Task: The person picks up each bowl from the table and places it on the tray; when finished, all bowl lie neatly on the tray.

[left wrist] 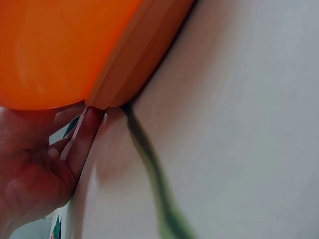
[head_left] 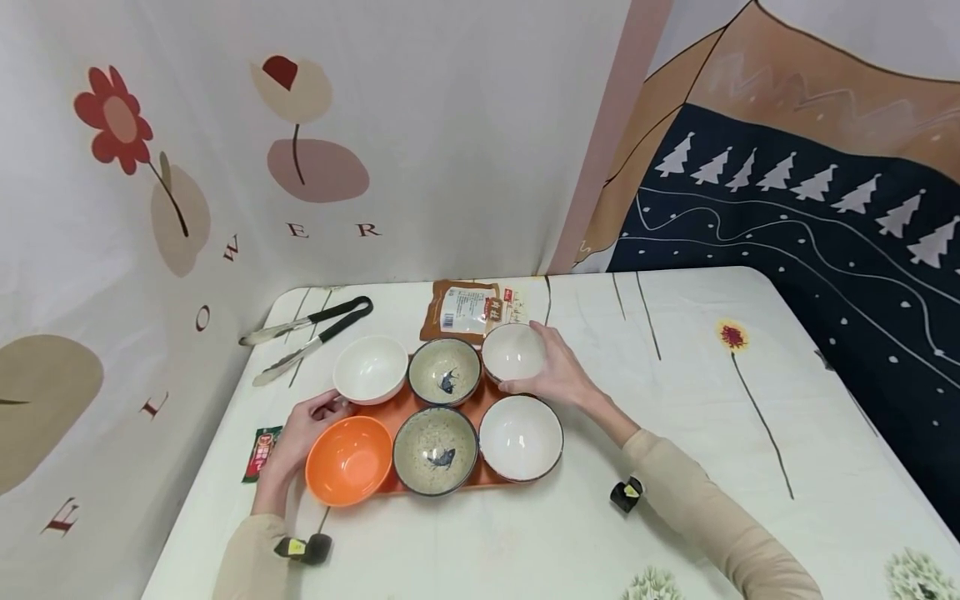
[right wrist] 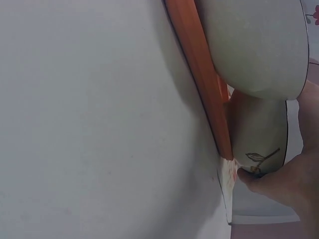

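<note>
An orange tray [head_left: 386, 412] carries several bowls in two rows. My right hand [head_left: 557, 367] grips the back-right white bowl [head_left: 513, 352], thumb on its near side and fingers at its far rim. In the right wrist view this bowl [right wrist: 259, 132] shows a leafy sprig on its outside. My left hand [head_left: 302, 429] holds the tray's left edge, beside the orange bowl [head_left: 348, 461] and the back-left white bowl [head_left: 371, 369]. In the left wrist view, the orange bowl [left wrist: 55, 50] hides some of its fingers, and one finger meets the tray edge [left wrist: 117, 82].
Two speckled bowls [head_left: 436, 451] [head_left: 445, 372] and a front-right white bowl [head_left: 521, 437] also stand on the tray. Behind lies a brown food packet [head_left: 462, 310]. Black-handled tongs [head_left: 318, 333] lie at the back left, and a small green packet [head_left: 261, 454] lies left of my left hand.
</note>
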Demonstrator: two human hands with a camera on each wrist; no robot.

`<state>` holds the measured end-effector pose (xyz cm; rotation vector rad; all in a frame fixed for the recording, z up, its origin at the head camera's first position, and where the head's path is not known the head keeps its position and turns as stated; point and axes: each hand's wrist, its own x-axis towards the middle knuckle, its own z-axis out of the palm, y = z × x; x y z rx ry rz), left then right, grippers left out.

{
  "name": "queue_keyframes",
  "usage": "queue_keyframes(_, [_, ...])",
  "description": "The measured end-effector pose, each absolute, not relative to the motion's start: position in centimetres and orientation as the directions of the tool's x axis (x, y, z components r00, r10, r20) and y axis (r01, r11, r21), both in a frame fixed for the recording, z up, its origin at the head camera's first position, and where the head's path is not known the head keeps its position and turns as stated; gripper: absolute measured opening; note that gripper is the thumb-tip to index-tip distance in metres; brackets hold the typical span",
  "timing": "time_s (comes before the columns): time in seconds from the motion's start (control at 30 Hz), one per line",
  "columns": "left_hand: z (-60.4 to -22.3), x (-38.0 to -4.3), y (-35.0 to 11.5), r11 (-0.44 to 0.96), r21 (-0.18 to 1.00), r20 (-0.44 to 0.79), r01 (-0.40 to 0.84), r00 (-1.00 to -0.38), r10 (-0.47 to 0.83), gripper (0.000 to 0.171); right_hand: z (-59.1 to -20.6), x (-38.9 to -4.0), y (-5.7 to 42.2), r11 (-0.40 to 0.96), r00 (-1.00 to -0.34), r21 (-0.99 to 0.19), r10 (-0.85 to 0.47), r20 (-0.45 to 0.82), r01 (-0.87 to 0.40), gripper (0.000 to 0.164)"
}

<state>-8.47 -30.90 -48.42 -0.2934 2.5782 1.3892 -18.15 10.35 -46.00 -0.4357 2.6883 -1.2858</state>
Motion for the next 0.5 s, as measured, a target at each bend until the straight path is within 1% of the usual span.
queue_keyframes(0.2, [-48.55,-8.61,-30.85,0.542,0.798,-0.268,-0.265,-0.961,-0.076,0.052,-45.92,-18.50,10.16,0.598,-0.949,-0.777,-0.314,-0.003,-0.195,0.126])
queue_keyframes(0.5, [-48.69,-8.57,-30.94,0.550,0.798,-0.257,-0.247,-0.964,-0.061,0.052,-46.06,-18.76,9.98,0.596,-0.933,-0.769,-0.360,-0.001,-0.230,0.128])
